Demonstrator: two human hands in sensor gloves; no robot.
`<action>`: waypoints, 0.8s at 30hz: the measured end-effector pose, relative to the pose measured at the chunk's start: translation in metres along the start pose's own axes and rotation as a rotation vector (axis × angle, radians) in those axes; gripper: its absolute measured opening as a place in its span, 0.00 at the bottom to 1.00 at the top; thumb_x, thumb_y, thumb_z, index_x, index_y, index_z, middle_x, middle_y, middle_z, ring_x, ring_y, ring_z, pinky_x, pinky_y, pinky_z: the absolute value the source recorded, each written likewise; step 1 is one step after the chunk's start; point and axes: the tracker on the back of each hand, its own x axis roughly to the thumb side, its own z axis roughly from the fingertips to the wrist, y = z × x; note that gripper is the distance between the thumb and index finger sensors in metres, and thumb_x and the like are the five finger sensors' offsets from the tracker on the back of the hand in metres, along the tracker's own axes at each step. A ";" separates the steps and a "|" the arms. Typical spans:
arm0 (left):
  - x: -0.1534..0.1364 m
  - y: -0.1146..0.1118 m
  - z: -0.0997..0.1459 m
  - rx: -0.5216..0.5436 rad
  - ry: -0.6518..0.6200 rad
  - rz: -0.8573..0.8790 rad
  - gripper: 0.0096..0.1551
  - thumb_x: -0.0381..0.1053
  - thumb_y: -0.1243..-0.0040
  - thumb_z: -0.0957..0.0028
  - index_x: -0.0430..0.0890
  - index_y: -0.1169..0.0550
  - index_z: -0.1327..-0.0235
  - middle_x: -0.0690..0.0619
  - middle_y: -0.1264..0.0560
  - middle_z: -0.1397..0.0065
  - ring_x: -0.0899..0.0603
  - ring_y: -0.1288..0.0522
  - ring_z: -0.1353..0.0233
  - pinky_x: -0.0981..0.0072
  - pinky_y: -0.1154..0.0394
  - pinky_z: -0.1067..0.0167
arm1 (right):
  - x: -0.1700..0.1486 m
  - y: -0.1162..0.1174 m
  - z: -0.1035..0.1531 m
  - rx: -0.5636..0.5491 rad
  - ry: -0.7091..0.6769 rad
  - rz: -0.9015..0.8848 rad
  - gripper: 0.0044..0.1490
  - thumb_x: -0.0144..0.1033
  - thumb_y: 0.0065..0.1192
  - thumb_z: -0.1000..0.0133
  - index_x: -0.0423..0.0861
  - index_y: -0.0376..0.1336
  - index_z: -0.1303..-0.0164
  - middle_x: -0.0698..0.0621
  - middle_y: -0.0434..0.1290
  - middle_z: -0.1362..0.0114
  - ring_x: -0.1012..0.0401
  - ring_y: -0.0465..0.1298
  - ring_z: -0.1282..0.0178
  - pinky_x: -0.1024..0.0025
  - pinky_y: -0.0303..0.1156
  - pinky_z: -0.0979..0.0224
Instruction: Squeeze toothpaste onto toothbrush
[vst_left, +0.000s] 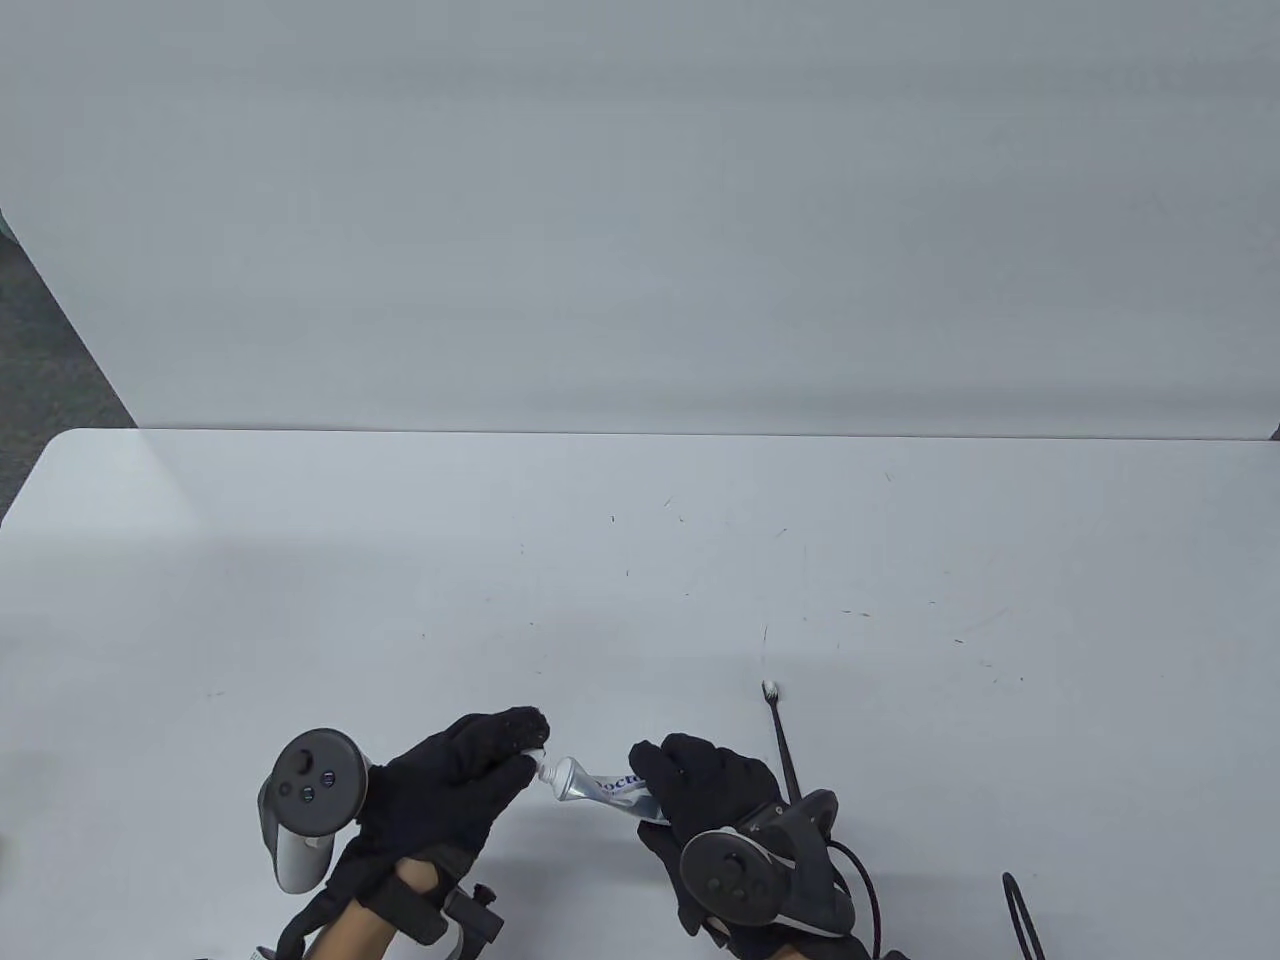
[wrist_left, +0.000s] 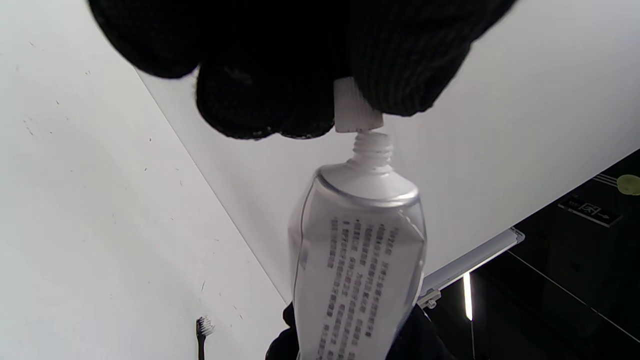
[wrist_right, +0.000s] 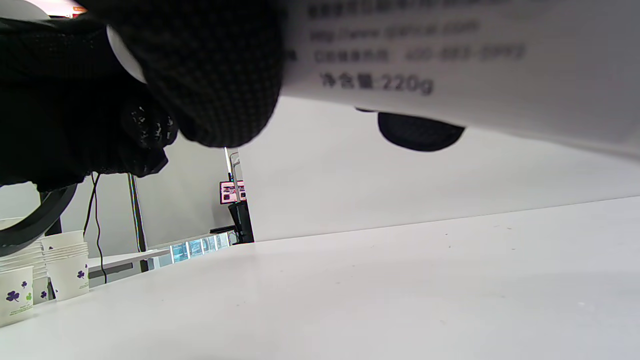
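The left hand (wrist_left: 280, 60) hangs in from the top edge, its black-gloved fingertips (wrist_left: 405, 75) pinching a small white ribbed cap (wrist_left: 356, 112). The cap sits just above the bare threaded neck of the toothpaste tube (wrist_left: 357, 260), barely apart from it. The silver tube, printed with dark text, rises from the bottom edge, gripped low by another black glove (wrist_left: 420, 340). On the white table (wrist_left: 100, 225), at lower left, lies a toothbrush (wrist_left: 202, 335), well apart from the tube

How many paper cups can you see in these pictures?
2 plainly, both in the right wrist view's lower left, off the work table: a printed cup at the edge, and a stack's front cup beside it. Rims behind hint at more, partly hidden, so the true total is unclear.
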 end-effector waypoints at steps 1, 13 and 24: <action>0.000 0.000 0.000 0.003 -0.005 -0.008 0.27 0.49 0.29 0.53 0.48 0.18 0.39 0.42 0.19 0.38 0.38 0.18 0.46 0.39 0.24 0.45 | 0.000 0.000 0.000 -0.001 0.001 0.003 0.45 0.43 0.73 0.59 0.45 0.61 0.31 0.39 0.68 0.31 0.37 0.73 0.38 0.36 0.72 0.40; 0.008 -0.006 0.002 0.011 -0.033 -0.125 0.27 0.52 0.28 0.54 0.47 0.17 0.41 0.42 0.17 0.42 0.38 0.17 0.50 0.38 0.24 0.47 | 0.007 -0.004 0.002 -0.043 -0.017 0.127 0.44 0.44 0.74 0.60 0.45 0.62 0.32 0.40 0.69 0.32 0.38 0.74 0.39 0.36 0.72 0.41; 0.009 -0.008 0.002 -0.018 -0.061 -0.121 0.25 0.43 0.25 0.57 0.49 0.15 0.43 0.42 0.20 0.35 0.36 0.19 0.42 0.37 0.26 0.41 | 0.005 -0.003 0.001 -0.021 -0.017 0.126 0.44 0.44 0.74 0.60 0.45 0.63 0.33 0.40 0.69 0.32 0.38 0.74 0.39 0.36 0.73 0.41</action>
